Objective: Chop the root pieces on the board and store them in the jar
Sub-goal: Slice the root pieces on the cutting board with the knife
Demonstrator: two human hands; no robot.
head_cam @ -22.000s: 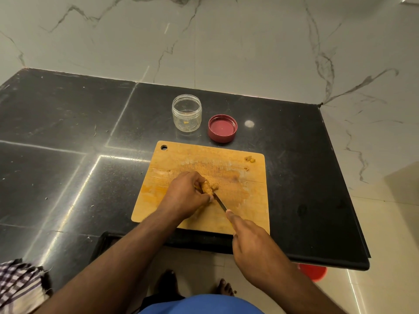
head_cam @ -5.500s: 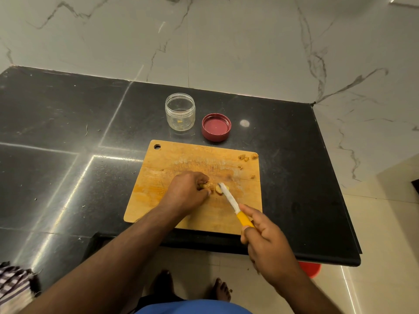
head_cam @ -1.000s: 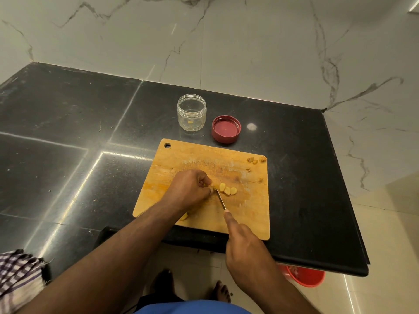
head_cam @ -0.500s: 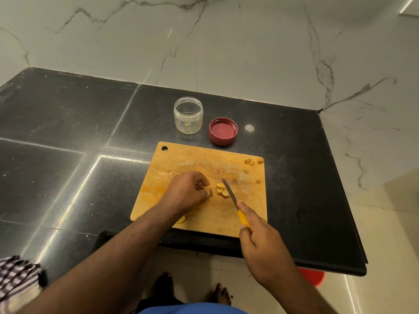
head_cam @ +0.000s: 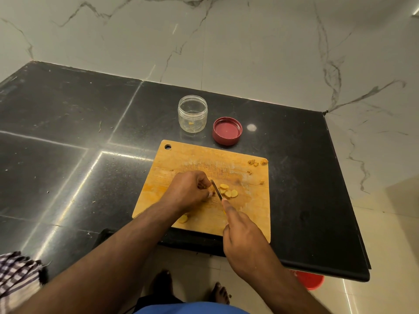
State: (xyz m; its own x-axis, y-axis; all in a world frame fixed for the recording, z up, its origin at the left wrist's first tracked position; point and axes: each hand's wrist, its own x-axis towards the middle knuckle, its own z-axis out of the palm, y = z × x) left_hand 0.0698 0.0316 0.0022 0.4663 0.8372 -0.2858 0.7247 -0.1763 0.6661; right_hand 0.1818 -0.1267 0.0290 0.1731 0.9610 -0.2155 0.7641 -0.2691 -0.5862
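Since half a second ago my knife (head_cam: 216,190) swings back beside my left hand (head_cam: 189,191), whose fingers clamp the root piece (head_cam: 210,191); right hand (head_cam: 243,241) fingers clamp its handle.

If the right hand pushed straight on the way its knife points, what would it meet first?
Probably the left hand: the right hand aims the knife up-left, its blade right beside those fingertips, the slices on its other side.

The board (head_cam: 188,155) lies at the counter's (head_cam: 68,132) front edge. Behind it stands the jar (head_cam: 192,113), the lid (head_cam: 227,130) just right of it. Slices (head_cam: 227,191) lie mid-board; scraps (head_cam: 256,163) sit in its back right corner.
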